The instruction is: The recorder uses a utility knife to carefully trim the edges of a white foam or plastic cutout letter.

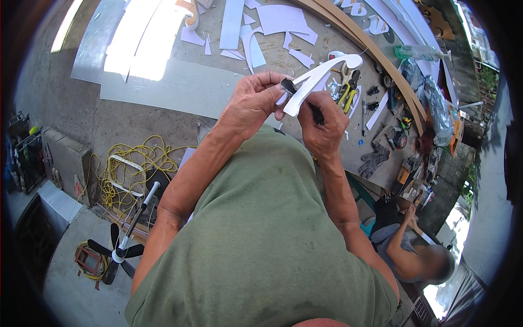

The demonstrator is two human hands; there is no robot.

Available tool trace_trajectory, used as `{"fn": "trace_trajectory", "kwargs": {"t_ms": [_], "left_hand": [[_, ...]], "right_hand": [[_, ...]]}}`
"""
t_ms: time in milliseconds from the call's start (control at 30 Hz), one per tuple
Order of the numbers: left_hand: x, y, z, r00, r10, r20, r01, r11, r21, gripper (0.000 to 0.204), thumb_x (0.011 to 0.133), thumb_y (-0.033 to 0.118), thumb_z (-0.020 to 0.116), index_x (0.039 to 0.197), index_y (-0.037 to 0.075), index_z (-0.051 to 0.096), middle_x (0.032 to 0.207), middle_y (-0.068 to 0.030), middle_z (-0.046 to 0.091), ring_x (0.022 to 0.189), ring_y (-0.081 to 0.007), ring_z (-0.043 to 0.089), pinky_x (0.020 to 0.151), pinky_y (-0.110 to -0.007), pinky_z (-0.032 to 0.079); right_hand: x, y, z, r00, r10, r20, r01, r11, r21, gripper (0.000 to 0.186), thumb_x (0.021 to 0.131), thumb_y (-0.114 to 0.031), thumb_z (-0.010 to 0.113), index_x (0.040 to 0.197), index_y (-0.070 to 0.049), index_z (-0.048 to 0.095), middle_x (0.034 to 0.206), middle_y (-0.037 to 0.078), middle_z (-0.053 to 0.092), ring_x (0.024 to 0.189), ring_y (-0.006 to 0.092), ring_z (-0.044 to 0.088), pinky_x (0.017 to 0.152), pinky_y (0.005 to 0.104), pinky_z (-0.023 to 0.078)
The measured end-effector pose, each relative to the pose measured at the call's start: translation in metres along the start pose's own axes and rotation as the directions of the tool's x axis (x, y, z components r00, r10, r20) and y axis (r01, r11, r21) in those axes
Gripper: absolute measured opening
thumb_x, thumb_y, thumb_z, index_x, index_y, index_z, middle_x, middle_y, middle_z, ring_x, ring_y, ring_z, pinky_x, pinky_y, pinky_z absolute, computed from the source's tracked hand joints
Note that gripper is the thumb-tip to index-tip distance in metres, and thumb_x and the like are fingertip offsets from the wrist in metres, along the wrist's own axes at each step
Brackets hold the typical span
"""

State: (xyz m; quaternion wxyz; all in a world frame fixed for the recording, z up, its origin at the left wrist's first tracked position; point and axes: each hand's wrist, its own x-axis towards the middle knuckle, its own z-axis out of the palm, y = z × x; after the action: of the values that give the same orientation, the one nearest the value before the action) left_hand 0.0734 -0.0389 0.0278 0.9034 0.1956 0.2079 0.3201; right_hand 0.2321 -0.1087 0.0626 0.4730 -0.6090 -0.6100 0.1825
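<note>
In front of my chest I hold a white curved cutout, its narrow arm reaching up and right to a rounded end. My left hand is closed, pinching the cutout's lower end. A small black piece, perhaps a clip, sits at those fingertips. Below the cutout, my right hand is closed around a black object, mostly hidden by the fingers, so I cannot tell its kind. Yellow-handled pliers lie on the worktable just beyond my right hand.
White offcuts and a grey sheet lie on the table. Long brown strips curve along its right side, near a clear bottle and grey gloves. A tangled yellow cord and a fan stand left; another person sits right.
</note>
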Motion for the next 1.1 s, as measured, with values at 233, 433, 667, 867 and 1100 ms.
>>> {"fn": "trace_trajectory", "kwargs": {"t_ms": [233,433,667,867,1100], "left_hand": [[0.003,0.001,0.007,1.000,-0.007,-0.012,0.007,0.999,-0.050,0.025,0.095,0.010,0.063,0.117,-0.003,0.060,0.094,-0.0086,0.067,0.076,-0.0118,0.062,0.058,-0.025,0.050],[0.001,-0.003,0.004,0.999,-0.027,-0.026,0.025,0.999,-0.048,0.025,0.095,0.009,0.062,0.117,-0.004,0.064,0.095,-0.0093,0.068,0.077,-0.0127,0.062,0.058,-0.026,0.051],[0.003,-0.005,0.002,0.998,-0.027,-0.052,0.025,0.999,-0.043,0.026,0.095,0.009,0.062,0.117,-0.004,0.065,0.093,-0.0088,0.068,0.075,-0.0122,0.062,0.058,-0.027,0.052],[0.003,-0.007,0.003,0.998,0.028,-0.063,-0.027,0.999,0.026,0.026,0.095,0.009,0.062,0.117,-0.005,0.065,0.091,-0.0087,0.068,0.073,-0.0125,0.062,0.058,-0.026,0.053],[0.003,-0.005,-0.002,0.998,-0.045,-0.036,0.044,0.998,-0.040,0.032,0.096,0.011,0.062,0.125,-0.003,0.062,0.093,-0.0080,0.068,0.076,-0.0115,0.061,0.059,-0.026,0.050]], "right_hand": [[0.014,0.003,-0.002,0.989,-0.127,-0.081,0.112,0.979,-0.170,0.018,0.080,0.005,0.073,0.095,-0.001,0.065,0.077,0.008,0.066,0.060,0.0150,0.061,0.050,0.0272,0.047],[0.005,0.009,0.000,0.994,-0.108,0.015,0.109,0.991,-0.083,0.019,0.079,0.007,0.070,0.095,-0.001,0.064,0.077,0.010,0.065,0.060,0.0169,0.062,0.053,0.0293,0.048],[0.007,0.004,-0.001,0.998,-0.055,-0.021,0.052,0.993,-0.110,0.019,0.079,0.007,0.070,0.096,-0.001,0.065,0.077,0.009,0.064,0.058,0.0158,0.060,0.050,0.0280,0.045],[0.001,0.002,0.003,0.994,-0.100,-0.037,0.096,0.989,-0.111,0.021,0.079,0.009,0.070,0.096,-0.001,0.064,0.078,0.009,0.064,0.060,0.0153,0.061,0.051,0.0276,0.047],[0.000,0.003,0.006,0.995,-0.094,-0.038,0.090,0.991,-0.104,0.018,0.080,0.008,0.070,0.095,-0.001,0.064,0.078,0.008,0.065,0.058,0.0150,0.061,0.049,0.0269,0.046]]}}
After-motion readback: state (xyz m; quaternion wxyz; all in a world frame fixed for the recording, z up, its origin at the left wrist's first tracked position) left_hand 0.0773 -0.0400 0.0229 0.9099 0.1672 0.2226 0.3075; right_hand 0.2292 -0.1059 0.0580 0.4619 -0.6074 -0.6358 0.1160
